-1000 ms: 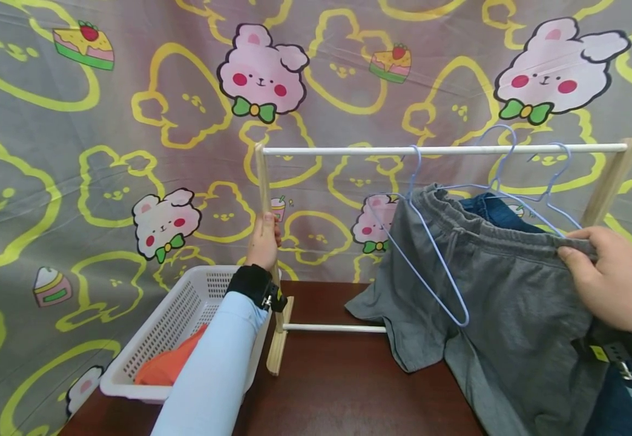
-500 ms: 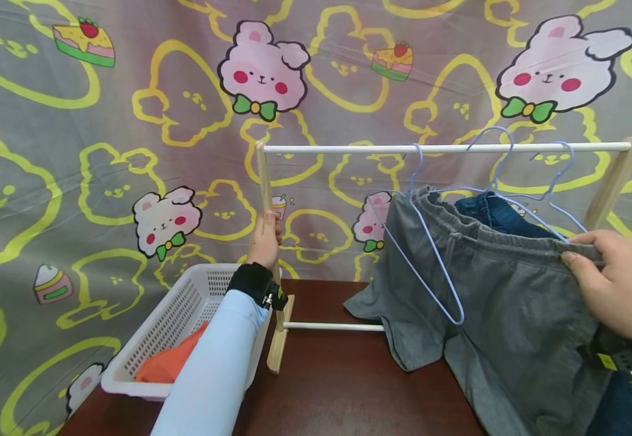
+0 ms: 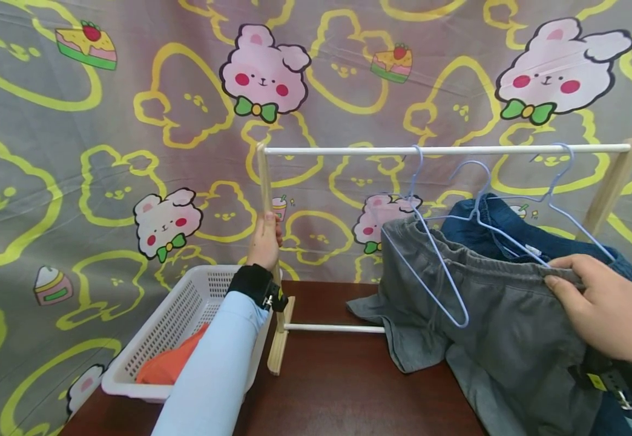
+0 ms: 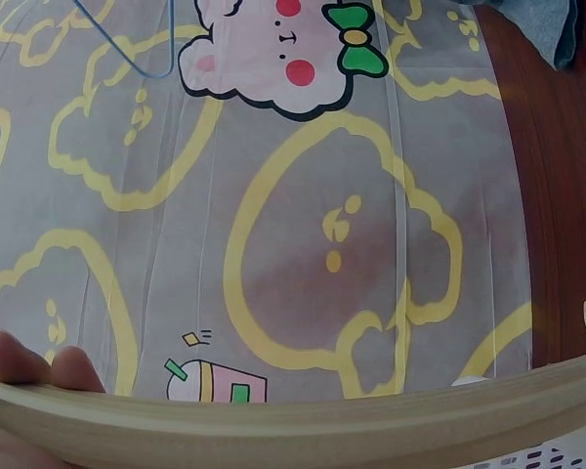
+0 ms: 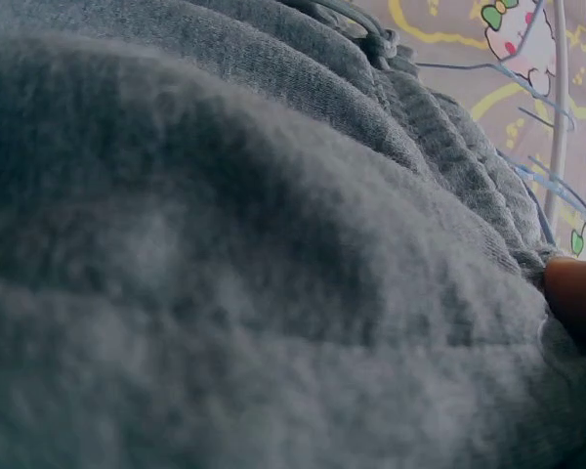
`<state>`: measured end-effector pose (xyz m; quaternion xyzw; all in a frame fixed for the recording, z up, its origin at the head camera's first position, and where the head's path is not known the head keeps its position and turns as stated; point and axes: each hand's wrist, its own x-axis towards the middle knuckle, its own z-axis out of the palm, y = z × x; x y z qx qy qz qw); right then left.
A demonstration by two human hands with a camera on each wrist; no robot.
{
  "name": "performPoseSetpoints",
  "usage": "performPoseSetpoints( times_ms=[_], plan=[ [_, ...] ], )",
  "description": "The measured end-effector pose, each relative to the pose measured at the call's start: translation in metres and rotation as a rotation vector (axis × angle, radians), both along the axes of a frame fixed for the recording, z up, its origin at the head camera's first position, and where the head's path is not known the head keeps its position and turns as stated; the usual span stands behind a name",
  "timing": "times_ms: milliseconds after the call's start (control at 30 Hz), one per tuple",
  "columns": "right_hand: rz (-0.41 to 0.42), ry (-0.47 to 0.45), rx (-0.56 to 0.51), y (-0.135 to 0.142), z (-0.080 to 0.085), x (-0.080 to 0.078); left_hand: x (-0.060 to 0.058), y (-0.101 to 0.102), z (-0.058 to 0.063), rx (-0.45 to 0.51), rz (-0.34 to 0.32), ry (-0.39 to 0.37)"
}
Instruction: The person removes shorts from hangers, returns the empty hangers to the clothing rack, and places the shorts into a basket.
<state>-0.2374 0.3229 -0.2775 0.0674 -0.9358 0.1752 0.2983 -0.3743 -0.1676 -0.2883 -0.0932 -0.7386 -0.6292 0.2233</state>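
My left hand [image 3: 264,242] grips the wooden post [image 3: 264,181] at the left of a small clothes rack; in the left wrist view fingertips [image 4: 73,369] show behind the wood. With thumb and fingers, my right hand [image 3: 612,306] pinches the waistband of grey shorts [image 3: 485,303] at its right end. A light-blue hanger [image 3: 478,203] runs inside that waistband, its hook just below the white rail [image 3: 338,151]. Close-up grey cloth [image 5: 322,264] fills most of the right wrist view, with the thumb [image 5: 576,298] at its edge.
An unloaded blue hanger [image 3: 441,266] hangs on the rail in front of the shorts. Behind them, blue denim clothing [image 3: 566,245] hangs from another hanger [image 3: 553,181]. A white basket [image 3: 147,336] with orange cloth [image 3: 166,366] stands left on the brown table [image 3: 359,393].
My right hand has lowered the grey shorts and their hanger; the hook went from above the rail to below it. More denim shows behind. The left hand stays on the post.
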Motion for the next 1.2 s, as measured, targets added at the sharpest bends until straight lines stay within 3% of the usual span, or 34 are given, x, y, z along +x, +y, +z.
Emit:
performPoseSetpoints(
  times_ms=[467, 967, 1200],
  plan=[
    [0.08, -0.054, 0.024, -0.011, -0.015, 0.004, -0.001, 0.002, -0.003, 0.005, -0.013, 0.009],
    [0.182, -0.18, 0.037, -0.024, -0.021, 0.007, -0.001, 0.003, -0.003, 0.005, -0.005, -0.003],
    [0.267, -0.191, 0.01, -0.033, -0.028, 0.005, 0.0, 0.001, -0.001, -0.003, 0.013, 0.003]
  ],
)
